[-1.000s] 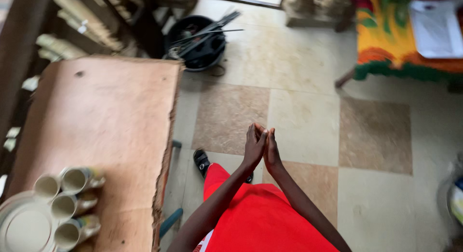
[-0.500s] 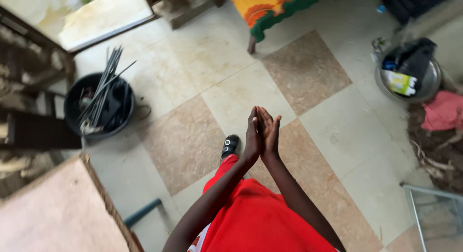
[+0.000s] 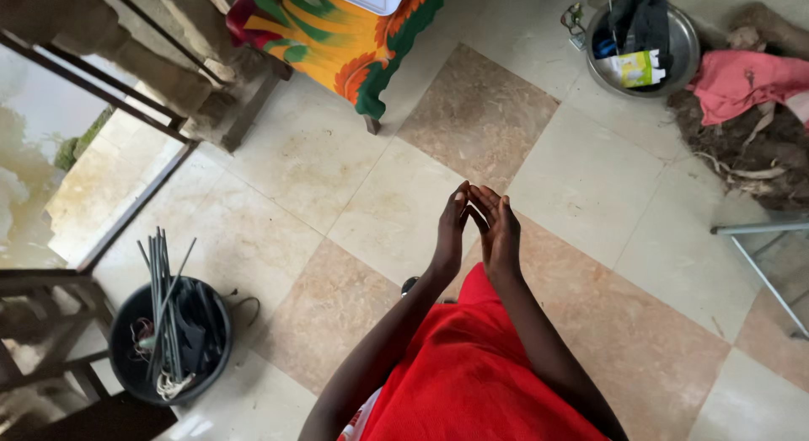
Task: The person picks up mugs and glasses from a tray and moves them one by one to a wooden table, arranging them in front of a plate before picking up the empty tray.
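Note:
My left hand (image 3: pixel 450 231) and my right hand (image 3: pixel 497 228) are raised in front of me over the tiled floor (image 3: pixel 581 184), palms facing each other. The fingers are straight and a narrow gap shows between the two hands, with the fingertips close together. Neither hand holds anything. Below them I see my red garment (image 3: pixel 468 369) and a bit of a black shoe (image 3: pixel 410 283).
A black bucket (image 3: pixel 168 344) with several thin metal rods stands at lower left. A table draped in a bright orange and green cloth (image 3: pixel 345 32) is at the top. A metal basin (image 3: pixel 645 36) and pink cloth (image 3: pixel 746 78) sit top right. A metal frame (image 3: pixel 763 255) is at right.
My view has swung to the right; the wooden table has left the frame and the bucket has shifted down-left. My hands, pressed together before, have parted slightly.

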